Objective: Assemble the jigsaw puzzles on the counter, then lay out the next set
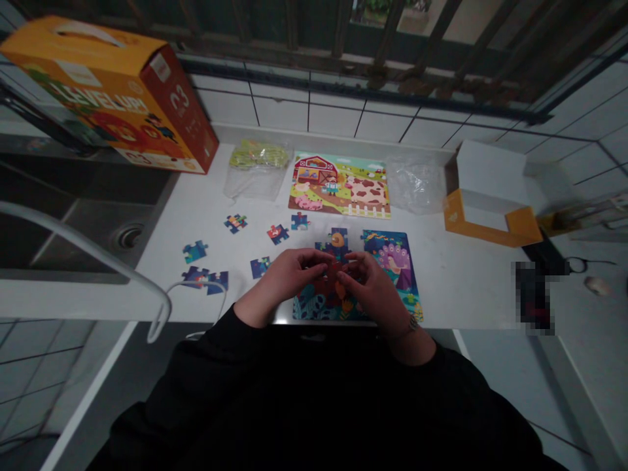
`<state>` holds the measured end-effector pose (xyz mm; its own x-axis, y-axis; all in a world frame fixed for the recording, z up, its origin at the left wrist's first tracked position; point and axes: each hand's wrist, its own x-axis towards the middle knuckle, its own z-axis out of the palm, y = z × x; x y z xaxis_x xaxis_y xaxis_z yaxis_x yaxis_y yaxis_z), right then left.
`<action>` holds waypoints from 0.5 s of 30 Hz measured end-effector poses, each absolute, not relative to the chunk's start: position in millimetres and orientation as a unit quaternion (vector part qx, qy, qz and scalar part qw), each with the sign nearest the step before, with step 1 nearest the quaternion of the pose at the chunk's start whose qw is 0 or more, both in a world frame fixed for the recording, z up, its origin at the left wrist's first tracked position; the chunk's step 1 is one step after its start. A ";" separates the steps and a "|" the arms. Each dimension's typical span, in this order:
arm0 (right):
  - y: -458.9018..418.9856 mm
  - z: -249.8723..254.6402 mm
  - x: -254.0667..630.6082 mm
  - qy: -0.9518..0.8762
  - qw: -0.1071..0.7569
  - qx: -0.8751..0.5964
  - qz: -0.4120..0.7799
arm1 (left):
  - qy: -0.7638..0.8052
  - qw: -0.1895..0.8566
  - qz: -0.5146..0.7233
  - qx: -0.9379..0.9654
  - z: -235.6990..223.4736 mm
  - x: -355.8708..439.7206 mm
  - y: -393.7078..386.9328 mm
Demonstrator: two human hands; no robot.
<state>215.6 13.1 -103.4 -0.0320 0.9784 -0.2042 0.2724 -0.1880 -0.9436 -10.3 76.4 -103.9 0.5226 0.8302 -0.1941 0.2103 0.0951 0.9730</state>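
A partly joined jigsaw puzzle [318,307] lies at the counter's front edge, dark blue with leaves and a purple peacock [397,265] on its right side. My left hand [299,271] and my right hand [370,284] meet above its middle, fingertips facing each other. Both hands are closed in a pinch around what looks like a dark red puzzle piece [334,269], largely covered by the fingers. Behind them, a piece with an orange-brown figure [338,239] sticks up from the puzzle's upper edge. My hands hide part of the puzzle's centre.
Loose puzzle pieces [195,251] lie to the left, several in all. Farther back are a farm picture puzzle [338,186], plastic bags [260,173], an opened yellow box [483,226] and a large orange box [112,98]. A sink [147,216] and white cable [98,245] are left.
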 end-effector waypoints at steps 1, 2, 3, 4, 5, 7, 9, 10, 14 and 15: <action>14.6 -102.8 215.8 -0.543 0.352 -0.590 0.483 | 0.421 0.595 0.252 0.636 -103.1 -10.1 76.2; 16.2 -102.4 216.1 -0.556 0.342 -0.584 0.482 | 0.427 0.576 0.255 0.648 -102.7 -10.3 76.0; 18.3 -102.4 216.3 -0.561 0.335 -0.580 0.485 | 0.439 0.550 0.262 0.661 -102.6 -11.0 75.8; 20.8 -102.9 216.5 -0.563 0.331 -0.579 0.489 | 0.457 0.512 0.273 0.674 -103.0 -12.3 75.7; 23.7 -104.0 216.5 -0.563 0.327 -0.580 0.490 | 0.476 0.465 0.286 0.689 -103.7 -14.3 75.5; 30.5 -107.3 215.6 -0.572 0.309 -0.590 0.478 | 0.505 0.362 0.300 0.724 -106.3 -20.2 74.2; 37.3 -111.4 212.8 -0.591 0.284 -0.605 0.453 | 0.503 0.278 0.300 0.762 -110.1 -26.9 70.7; 40.2 -113.3 210.6 -0.599 0.273 -0.613 0.437 | 0.491 0.251 0.296 0.780 -112.2 -29.8 67.9; 46.5 -118.2 198.7 -0.628 0.247 -0.636 0.375 | 0.430 0.204 0.268 0.838 -122.6 -34.3 50.6; 47.0 -118.6 195.8 -0.642 0.241 -0.637 0.351 | 0.419 0.196 0.256 0.849 -125.3 -33.9 45.7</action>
